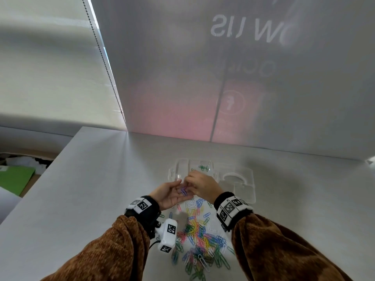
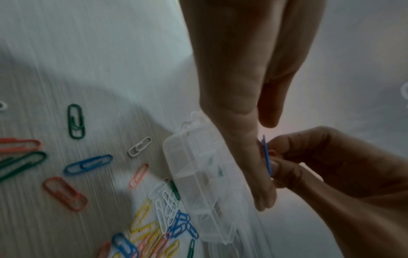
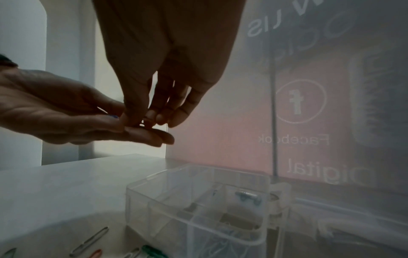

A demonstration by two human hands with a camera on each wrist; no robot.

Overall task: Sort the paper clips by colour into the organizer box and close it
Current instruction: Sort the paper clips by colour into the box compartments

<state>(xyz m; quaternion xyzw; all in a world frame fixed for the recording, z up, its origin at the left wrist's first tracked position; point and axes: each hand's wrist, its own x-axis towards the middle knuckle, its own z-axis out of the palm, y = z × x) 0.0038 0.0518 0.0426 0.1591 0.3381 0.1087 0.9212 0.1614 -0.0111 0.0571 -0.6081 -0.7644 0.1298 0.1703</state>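
Note:
My left hand (image 1: 176, 192) lies palm up with straight fingers, just in front of the clear organizer box (image 1: 176, 169), and carries a few blue-purple paper clips (image 1: 183, 191). My right hand (image 1: 189, 184) reaches down onto that palm and pinches a blue clip (image 2: 267, 157) between thumb and fingertips (image 3: 132, 120). The box stands open, its lid (image 1: 239, 185) folded out to the right. Green clips (image 1: 203, 167) lie in one far compartment. A mixed pile of coloured clips (image 1: 200, 236) lies on the table (image 1: 91, 189) between my forearms.
Loose clips in green (image 2: 76, 121), blue (image 2: 88, 165) and orange (image 2: 65, 192) are scattered left of the box (image 2: 198, 192). A translucent panel (image 1: 223, 78) rises behind the table's far edge. The table drops off at the left.

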